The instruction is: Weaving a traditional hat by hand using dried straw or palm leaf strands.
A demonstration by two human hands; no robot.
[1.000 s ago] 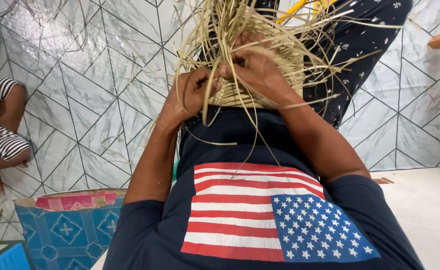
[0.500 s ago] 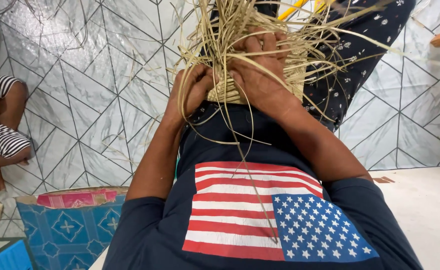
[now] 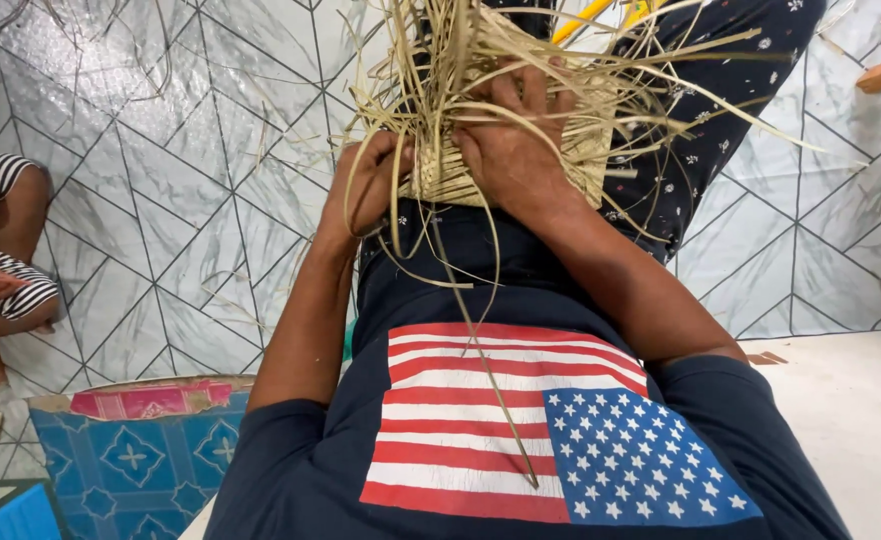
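Blue patterned box (image 3: 131,465) lower left, pink packet (image 3: 146,400), perhaps, on top
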